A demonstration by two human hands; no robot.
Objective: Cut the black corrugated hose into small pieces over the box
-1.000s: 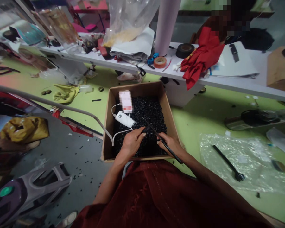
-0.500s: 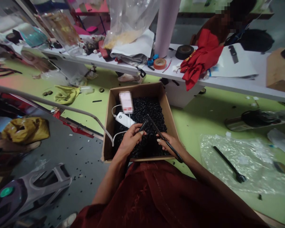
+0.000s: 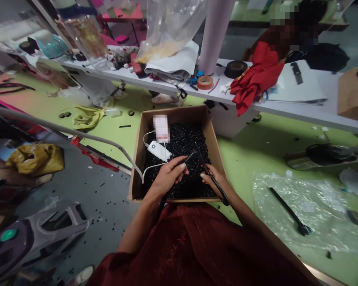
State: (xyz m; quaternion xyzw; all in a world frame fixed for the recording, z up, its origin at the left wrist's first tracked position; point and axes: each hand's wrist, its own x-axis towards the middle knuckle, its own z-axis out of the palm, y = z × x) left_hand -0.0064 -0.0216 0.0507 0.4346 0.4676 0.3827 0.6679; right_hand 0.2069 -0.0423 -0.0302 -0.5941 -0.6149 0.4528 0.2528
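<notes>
My left hand [image 3: 171, 172] is closed around a black ribbed strip [image 3: 191, 156], whose end sticks out past the thumb and fingertips. In my right hand [image 3: 215, 177] are long dark scissors [image 3: 220, 191], the blades pointing away from me and lying close beside the strip's end. Both hands are over an open cardboard box [image 3: 218, 159] full of small black pieces [image 3: 185, 135]. Inside the box, on the left, lie a white power bank [image 3: 158, 151] with cables and a pale card-like item [image 3: 161, 127].
A grey hose [image 3: 77, 126] crosses to the box's left side. A shelf [image 3: 179, 84] behind carries tape rolls, plastic bags and a red cloth [image 3: 255, 79]. To the right lie clear plastic sheeting [image 3: 274, 222], a black brush-like tool [image 3: 289, 209] and a metal flask [image 3: 298, 159]. Another person is across the shelf.
My left hand has shifted right and holds more of the strip out toward the scissors. The blades, angled across the box before, now point more straight ahead. The whole view has shifted slightly.
</notes>
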